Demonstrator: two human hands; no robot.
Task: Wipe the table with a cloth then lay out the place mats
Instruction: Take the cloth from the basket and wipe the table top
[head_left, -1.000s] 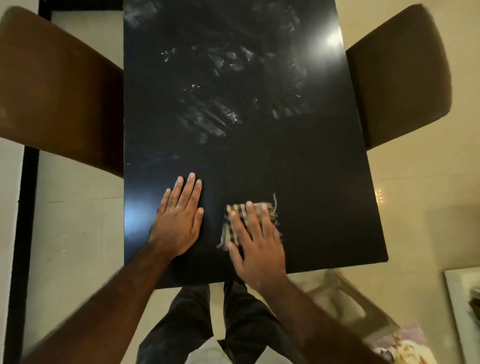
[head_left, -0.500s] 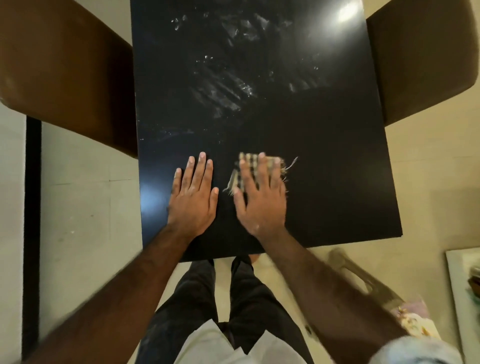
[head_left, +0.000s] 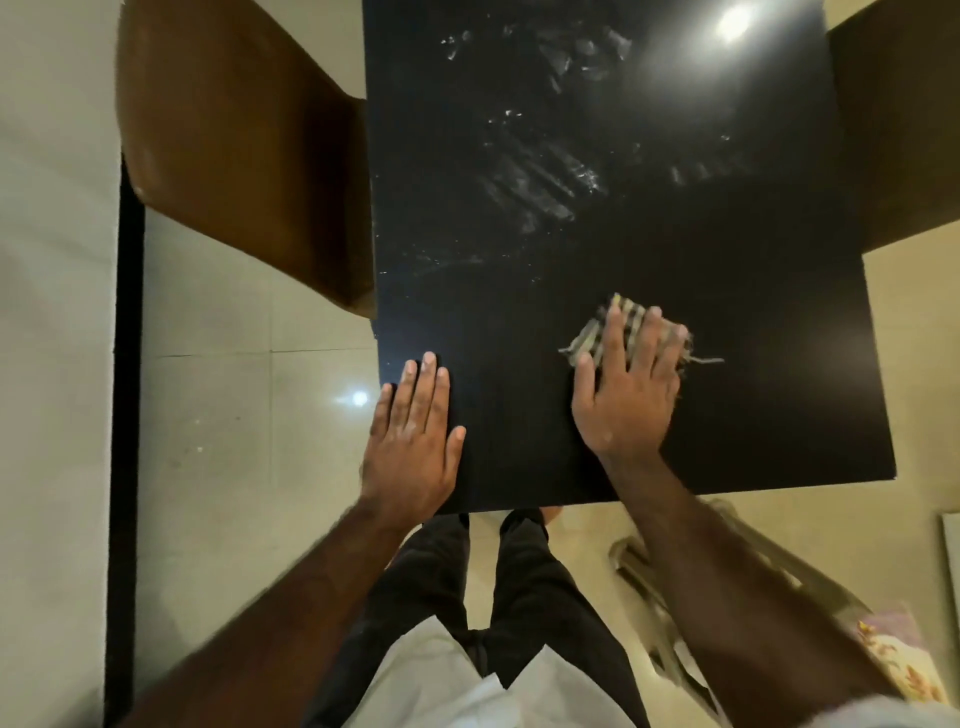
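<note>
Starting at the left, a brown chair (head_left: 244, 156) sits tucked against the edge of the black worktop (head_left: 519, 312). Just inside that edge our left hand (head_left: 410, 447) lies flat near the front corner. Its fingers (head_left: 428, 384) are straight and close together and grasp nothing, so we judge it is only bracing us. Further in, towards the middle and far part of the worktop, whitish smears (head_left: 540, 182) run in slanting streaks. To the right of the left hand, and well apart from it, our right hand (head_left: 623, 395) presses the checked cloth (head_left: 602, 325) down on the surface. Its fingers are spread and nearly straight over the cloth rather than curled round it, and frayed threads trail out on the cloth's right side. What matters for the next stroke is that the smears lie beyond the cloth, away from us and slightly to its left. The right hand, already on the cloth, is the nearer one, so we would push forward and a touch leftward. A darker chair (head_left: 893, 130) closes the right side. No place mats are in view.
</note>
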